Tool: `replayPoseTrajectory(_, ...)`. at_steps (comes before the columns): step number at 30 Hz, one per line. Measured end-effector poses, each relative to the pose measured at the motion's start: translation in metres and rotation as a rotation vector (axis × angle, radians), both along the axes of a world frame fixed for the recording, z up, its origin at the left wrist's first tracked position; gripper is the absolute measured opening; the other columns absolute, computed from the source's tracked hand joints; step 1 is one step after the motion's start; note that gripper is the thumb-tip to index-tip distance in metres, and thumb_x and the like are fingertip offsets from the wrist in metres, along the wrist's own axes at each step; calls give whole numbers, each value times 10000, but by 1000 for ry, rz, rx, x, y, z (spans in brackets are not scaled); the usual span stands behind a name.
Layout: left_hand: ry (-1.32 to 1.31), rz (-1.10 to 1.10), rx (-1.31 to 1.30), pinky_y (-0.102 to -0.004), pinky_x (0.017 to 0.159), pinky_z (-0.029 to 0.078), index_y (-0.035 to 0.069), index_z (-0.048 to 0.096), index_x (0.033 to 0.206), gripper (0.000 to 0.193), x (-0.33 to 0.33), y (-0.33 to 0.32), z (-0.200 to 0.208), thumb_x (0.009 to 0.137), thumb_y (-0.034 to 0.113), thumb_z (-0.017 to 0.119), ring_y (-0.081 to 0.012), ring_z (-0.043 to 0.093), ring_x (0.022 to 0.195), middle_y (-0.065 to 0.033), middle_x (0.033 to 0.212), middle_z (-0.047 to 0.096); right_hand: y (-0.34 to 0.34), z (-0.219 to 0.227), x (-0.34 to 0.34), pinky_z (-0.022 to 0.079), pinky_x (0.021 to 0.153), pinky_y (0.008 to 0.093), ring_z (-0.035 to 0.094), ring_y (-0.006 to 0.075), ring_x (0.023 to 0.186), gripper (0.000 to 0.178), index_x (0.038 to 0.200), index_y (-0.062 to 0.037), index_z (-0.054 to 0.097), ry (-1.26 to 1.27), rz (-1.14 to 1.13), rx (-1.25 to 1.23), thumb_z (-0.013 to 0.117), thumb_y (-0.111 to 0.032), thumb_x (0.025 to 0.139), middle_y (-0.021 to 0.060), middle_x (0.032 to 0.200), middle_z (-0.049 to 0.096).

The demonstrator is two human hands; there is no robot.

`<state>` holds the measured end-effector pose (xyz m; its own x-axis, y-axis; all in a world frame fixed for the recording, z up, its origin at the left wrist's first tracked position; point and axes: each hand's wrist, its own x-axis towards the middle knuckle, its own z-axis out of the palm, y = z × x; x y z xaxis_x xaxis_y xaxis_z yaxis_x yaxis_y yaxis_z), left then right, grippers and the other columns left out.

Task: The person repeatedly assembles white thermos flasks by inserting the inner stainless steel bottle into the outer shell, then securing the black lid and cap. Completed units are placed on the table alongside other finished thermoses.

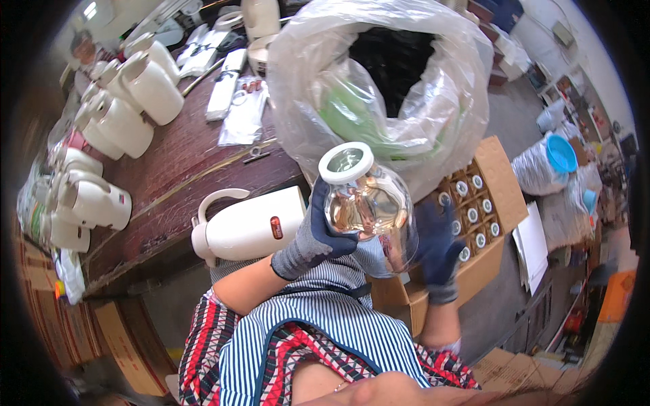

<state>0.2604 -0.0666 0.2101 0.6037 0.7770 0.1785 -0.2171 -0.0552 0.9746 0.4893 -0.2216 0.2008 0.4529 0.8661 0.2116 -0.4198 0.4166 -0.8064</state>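
My left hand (318, 230), in a dark blue and grey glove, is closed around a silvery glass vacuum flask liner (371, 206). A white ring sits on the liner's mouth, which points up and away from me. Just right of the liner, my right hand (435, 250) in a matching glove is a little blurred, its fingers apart and nothing seen in them. A white thermos jug (254, 229) lies on its side left of my left hand, handle to the left. Beside my right hand, a cardboard box (504, 183) holds several liners (472, 215) with white rings.
A large clear plastic bag (298, 81) with a dark inside stands ahead. Several white jugs (152, 88) stand along the left of the dark red table (196, 162), with plastic-wrapped parts (244, 122) near its middle. Blue-rimmed bucket (560, 154) at right. Another person (84, 51) is far left.
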Motion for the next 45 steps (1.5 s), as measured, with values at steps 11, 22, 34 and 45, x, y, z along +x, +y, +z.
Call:
replayPoseTrajectory(11,1327,310,865,-646,1182,253,190,638,1388,602,-167,66,-19,887,518,703,-499,294,1476,-180,1559,447,-45,-114,-13,443,1131,477,565,317,1326,713,1517,-111,463,-242,184,-657,712,-427,929,139,1454,568)
replayPoseTrajectory(22,1089,550,355,-463,1131,410,25,558,1434,686,-302,53,-72,934,467,718,-346,558,1299,-204,1405,591,2,-129,-3,399,1182,444,451,325,1440,1044,1619,-48,253,-186,364,-557,819,-356,797,172,1565,429)
replayPoseTrajectory(34,550,240,-369,-366,1088,462,32,560,1430,519,-270,53,-19,1003,307,670,-227,586,1245,-137,1349,630,31,-120,-26,328,1216,408,415,294,1455,984,1617,-7,265,-234,556,-643,832,-298,867,183,1596,403)
replayPoseTrajectory(45,544,439,-364,-324,898,554,12,654,1201,475,-180,15,24,900,354,789,-179,663,954,-109,1073,684,66,-119,-65,442,1165,394,521,250,1388,657,1541,-50,426,-281,717,-564,718,-249,987,142,1520,524)
